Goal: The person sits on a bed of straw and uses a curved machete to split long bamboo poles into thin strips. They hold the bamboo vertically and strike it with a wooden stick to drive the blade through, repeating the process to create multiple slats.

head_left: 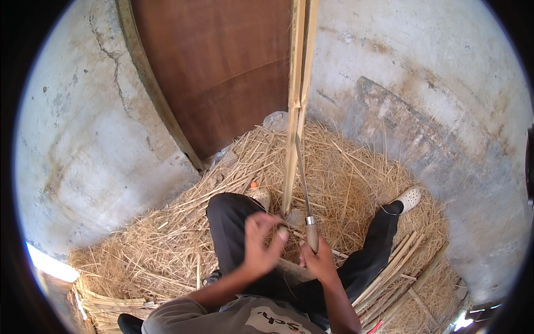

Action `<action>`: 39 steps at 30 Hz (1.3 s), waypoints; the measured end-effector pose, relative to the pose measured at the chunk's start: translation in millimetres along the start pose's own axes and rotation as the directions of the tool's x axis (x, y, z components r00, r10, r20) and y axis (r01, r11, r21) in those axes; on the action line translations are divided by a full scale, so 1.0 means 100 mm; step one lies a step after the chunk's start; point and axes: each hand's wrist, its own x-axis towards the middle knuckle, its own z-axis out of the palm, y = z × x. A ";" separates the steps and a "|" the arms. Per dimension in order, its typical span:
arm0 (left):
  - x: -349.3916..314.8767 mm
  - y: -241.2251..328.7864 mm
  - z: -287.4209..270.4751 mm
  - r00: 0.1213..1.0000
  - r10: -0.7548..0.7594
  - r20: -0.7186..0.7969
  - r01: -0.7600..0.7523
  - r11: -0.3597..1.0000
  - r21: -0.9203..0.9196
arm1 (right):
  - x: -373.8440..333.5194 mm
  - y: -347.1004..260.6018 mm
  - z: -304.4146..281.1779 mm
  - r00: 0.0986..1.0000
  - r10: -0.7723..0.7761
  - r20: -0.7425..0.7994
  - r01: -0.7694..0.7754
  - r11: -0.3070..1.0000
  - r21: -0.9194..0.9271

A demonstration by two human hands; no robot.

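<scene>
My right hand (320, 260) is closed round the wooden handle of a long knife (303, 186). A metal collar joins the handle to its narrow blade, which points up and away from me. The blade's far end meets a split bamboo pole (295, 119) that stands upright in front of me, its pieces spread apart lower down. To the left of the handle, my left hand (261, 242) hovers above my lap, smeared by motion. Its thumb stands apart from the bent fingers, and nothing shows in it.
Bamboo shavings (345, 183) cover the floor around my legs. A bundle of bamboo strips (397, 273) lies at the right, with more strips (114, 309) at the lower left. A small orange object (254, 185) rests near my left shoe. Behind are a brown door (217, 67) and stained walls (400, 50).
</scene>
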 end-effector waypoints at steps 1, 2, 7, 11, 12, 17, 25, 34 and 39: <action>0.30 -0.06 -0.12 0.995 -0.020 -0.093 0.023 0.999 0.032 | 0.02 0.05 -0.04 1.000 0.000 -0.021 -0.002 0.998 -0.062; 0.61 -0.11 -0.24 0.983 -0.041 -0.180 0.053 0.996 0.067 | 0.01 0.09 -0.05 0.999 0.008 -0.038 -0.012 0.994 -0.109; 2.73 0.38 -0.27 0.953 0.193 -0.235 -0.236 0.957 -0.168 | -0.05 0.03 -0.08 0.997 0.064 0.034 -0.064 0.998 -0.014; 3.60 0.65 0.13 0.891 0.378 -0.253 -0.412 0.906 -0.097 | 0.01 0.16 -0.02 0.996 -0.064 -0.060 0.046 0.964 -0.263; 3.66 0.67 0.21 0.831 0.457 -0.316 -0.505 0.858 -0.087 | 0.00 0.22 -0.01 0.999 -0.032 -0.042 0.022 0.974 -0.225; 3.57 0.78 0.18 0.998 0.056 -0.032 -0.064 0.791 -0.608 | -0.10 0.05 -0.02 0.947 0.220 0.234 -0.296 0.880 0.370; 3.48 0.59 -0.11 0.980 -0.054 -0.192 -0.061 0.834 -0.549 | -0.12 0.01 0.23 0.961 0.214 0.174 -0.264 0.896 0.356; 3.27 0.87 0.13 0.927 0.100 -0.363 -0.242 0.896 -0.372 | 0.14 -0.31 0.37 0.952 -0.226 -0.208 0.117 0.893 -0.434; 3.12 1.00 0.19 0.926 0.156 -0.343 -0.298 0.862 -0.410 | 0.69 -0.37 0.60 0.934 -0.241 -0.263 0.142 0.928 -0.346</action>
